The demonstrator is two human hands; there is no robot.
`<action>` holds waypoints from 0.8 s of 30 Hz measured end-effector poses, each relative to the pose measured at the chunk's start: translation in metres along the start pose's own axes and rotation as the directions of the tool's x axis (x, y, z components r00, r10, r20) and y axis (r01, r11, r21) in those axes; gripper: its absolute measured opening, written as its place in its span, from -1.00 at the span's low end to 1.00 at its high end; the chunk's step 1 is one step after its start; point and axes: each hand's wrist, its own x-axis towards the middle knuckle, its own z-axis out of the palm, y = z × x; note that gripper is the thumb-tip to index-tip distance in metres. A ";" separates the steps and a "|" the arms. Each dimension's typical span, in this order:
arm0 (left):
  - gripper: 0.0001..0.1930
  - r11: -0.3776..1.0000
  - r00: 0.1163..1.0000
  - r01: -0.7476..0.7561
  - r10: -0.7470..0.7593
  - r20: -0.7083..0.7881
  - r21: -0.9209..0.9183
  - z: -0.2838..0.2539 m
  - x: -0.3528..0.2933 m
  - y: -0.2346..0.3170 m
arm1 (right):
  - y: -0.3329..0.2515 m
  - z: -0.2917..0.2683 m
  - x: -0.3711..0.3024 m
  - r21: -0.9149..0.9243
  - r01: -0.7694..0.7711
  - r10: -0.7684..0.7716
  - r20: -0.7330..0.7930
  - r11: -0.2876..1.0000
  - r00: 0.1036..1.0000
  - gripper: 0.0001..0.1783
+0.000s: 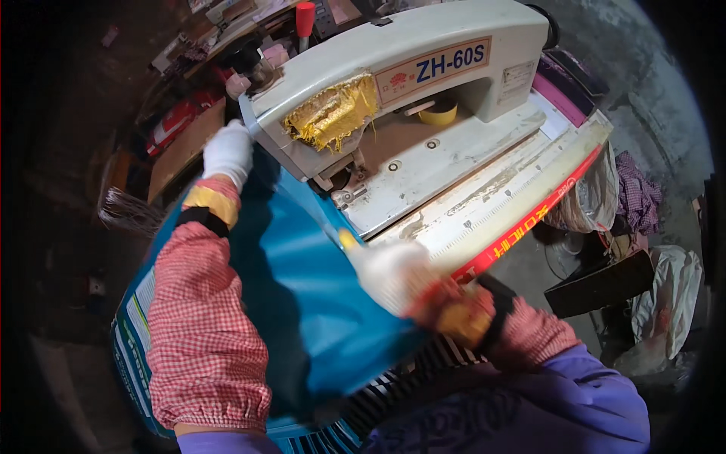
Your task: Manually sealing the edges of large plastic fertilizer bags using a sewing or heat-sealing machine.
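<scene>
At a white machine, our left hand and right hand are touching blue sheeting. Whether fingers are gripping, we cannot tell.

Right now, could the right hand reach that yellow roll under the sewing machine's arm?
Probably yes: the yellow roll sits in the open gap of the sewing machine, and nothing tall stands between it and the right hand, at the edge of the blue sheet.
</scene>
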 end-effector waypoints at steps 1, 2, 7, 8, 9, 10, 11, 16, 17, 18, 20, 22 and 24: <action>-0.74 0.991 0.989 -0.106 0.114 -0.095 0.087 -0.013 0.006 0.006 | -0.001 0.009 0.040 -0.018 -0.181 0.181 0.192 0.983 0.964 -0.73; -0.71 0.963 0.957 -0.190 0.225 -0.182 0.191 -0.030 0.010 0.010 | -0.009 -0.026 0.051 -0.107 -0.088 0.101 0.125 0.990 0.987 -0.70; -0.79 0.990 0.969 -0.137 0.139 0.202 -0.023 -0.077 -0.032 0.037 | 0.012 0.002 0.089 -0.113 0.073 -0.058 0.128 0.991 0.990 -0.78; -0.81 0.975 0.938 -0.195 0.217 0.271 -0.107 -0.078 -0.041 0.044 | 0.026 0.000 0.095 -0.026 0.109 -0.103 0.158 0.994 0.982 -0.79; -0.83 0.906 0.868 -0.411 0.423 0.262 -0.102 -0.088 -0.055 0.053 | 0.037 -0.010 0.094 0.097 0.184 -0.193 0.092 0.978 0.977 -0.78; -0.82 0.837 0.806 -0.464 0.535 0.255 -0.289 -0.093 -0.068 0.063 | 0.047 -0.011 0.104 0.099 0.201 -0.220 0.261 0.975 0.940 -0.74; -0.81 0.774 0.743 -0.508 0.616 0.262 -0.377 -0.106 -0.080 0.080 | 0.057 -0.009 0.115 0.016 0.390 -0.378 0.283 0.921 0.881 -0.73; -0.55 0.551 0.456 -0.776 0.827 0.329 -0.308 -0.140 -0.120 0.164 | 0.060 0.003 0.138 0.229 0.486 -0.535 0.269 0.843 0.801 -0.63; -0.48 0.600 0.392 -0.753 0.740 0.546 -0.272 -0.139 -0.125 0.179 | 0.062 0.010 0.140 0.194 0.511 -0.545 0.227 0.837 0.807 -0.65; -0.41 0.641 0.309 -0.735 0.607 0.732 -0.221 -0.140 -0.129 0.189 | 0.064 0.018 0.139 0.158 0.534 -0.556 0.185 0.831 0.810 -0.67; -0.42 0.582 0.159 -0.777 0.548 0.821 -0.238 -0.139 -0.132 0.191 | 0.056 -0.001 0.122 -0.066 0.636 -0.616 0.187 0.769 0.765 -0.80; -0.47 0.521 0.134 -0.802 0.634 0.762 -0.292 -0.152 -0.127 0.185 | 0.066 0.042 0.140 -0.066 0.658 -0.657 0.037 0.750 0.753 -0.81; -0.61 0.514 0.230 -0.795 0.746 0.625 -0.322 -0.167 -0.129 0.159 | 0.057 0.025 0.131 -0.015 0.588 -0.579 0.156 0.809 0.800 -0.84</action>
